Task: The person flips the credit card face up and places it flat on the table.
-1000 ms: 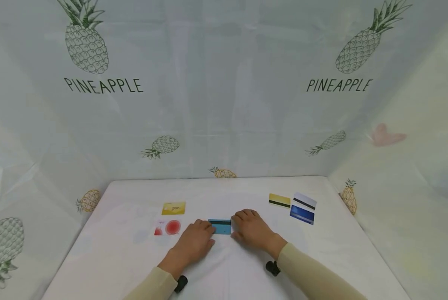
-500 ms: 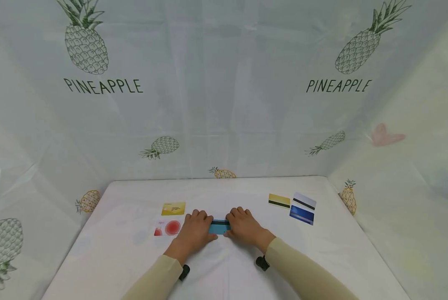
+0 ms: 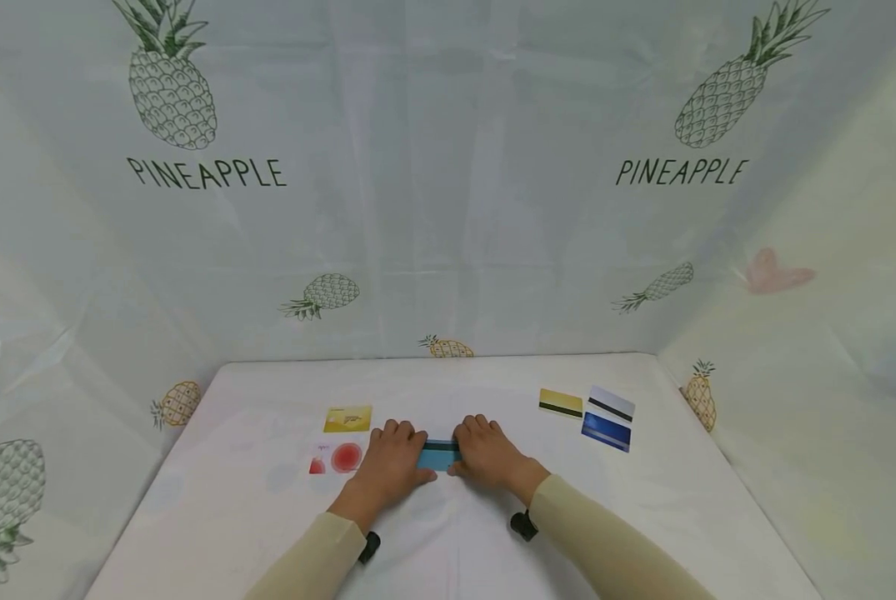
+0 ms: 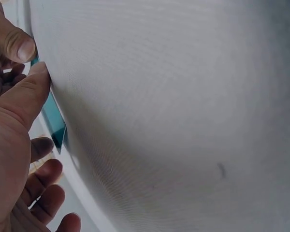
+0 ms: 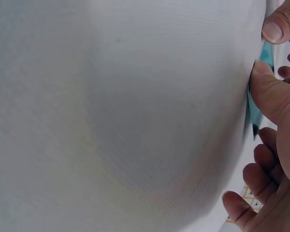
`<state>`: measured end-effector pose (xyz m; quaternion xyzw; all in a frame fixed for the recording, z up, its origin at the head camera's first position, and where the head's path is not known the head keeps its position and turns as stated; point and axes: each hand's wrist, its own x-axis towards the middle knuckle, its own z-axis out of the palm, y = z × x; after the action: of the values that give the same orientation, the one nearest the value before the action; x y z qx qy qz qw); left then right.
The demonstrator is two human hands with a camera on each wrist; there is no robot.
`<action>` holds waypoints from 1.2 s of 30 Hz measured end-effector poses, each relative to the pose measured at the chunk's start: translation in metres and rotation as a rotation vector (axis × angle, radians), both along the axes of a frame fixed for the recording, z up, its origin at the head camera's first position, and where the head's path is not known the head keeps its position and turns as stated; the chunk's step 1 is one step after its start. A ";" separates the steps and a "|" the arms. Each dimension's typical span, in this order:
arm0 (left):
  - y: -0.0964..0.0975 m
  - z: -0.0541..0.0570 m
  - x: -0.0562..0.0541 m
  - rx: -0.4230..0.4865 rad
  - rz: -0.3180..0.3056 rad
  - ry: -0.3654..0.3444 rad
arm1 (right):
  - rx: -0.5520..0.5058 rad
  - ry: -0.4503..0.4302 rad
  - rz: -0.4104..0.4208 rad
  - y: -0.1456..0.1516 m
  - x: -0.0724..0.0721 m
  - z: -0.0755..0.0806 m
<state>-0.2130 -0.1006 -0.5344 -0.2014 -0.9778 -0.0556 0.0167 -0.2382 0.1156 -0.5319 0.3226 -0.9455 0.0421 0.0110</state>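
A light-blue bank card (image 3: 438, 459) with a dark magnetic stripe along its far edge lies between both hands at the middle of the table. My left hand (image 3: 391, 457) pinches its left end, thumb at the near edge and fingers at the far edge. At the right end my right hand (image 3: 487, 450) holds it the same way. The left wrist view shows the card (image 4: 53, 118) edge-on behind the thumb, close over the white cloth. In the right wrist view the card (image 5: 255, 113) also shows past the thumb. The hands cover both of its ends.
To the left lie a yellow card (image 3: 347, 418) and a white card with a red circle (image 3: 346, 457). A yellow striped card (image 3: 561, 402), a white striped card (image 3: 611, 403) and a dark-blue card (image 3: 606, 432) lie right of the hands. A pineapple-print curtain (image 3: 448, 208) surrounds the table.
The right hand has moved left onto the card's right end, and the left hand has shifted slightly forward for a fuller grip. Over the last half second the hands stay nearly still.
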 end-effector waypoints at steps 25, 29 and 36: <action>-0.004 0.003 0.000 -0.015 -0.006 0.078 | 0.013 0.272 0.109 0.001 0.009 -0.003; -0.003 0.008 0.001 -0.002 -0.011 0.087 | 0.031 0.271 0.100 0.001 0.009 -0.001; 0.000 0.019 0.002 0.018 -0.030 0.102 | 0.013 0.300 0.098 0.002 0.009 0.000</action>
<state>-0.2111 -0.1008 -0.5155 -0.2185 -0.9720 -0.0544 0.0675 -0.2292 0.1176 -0.5316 0.3712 -0.9166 -0.0122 0.1478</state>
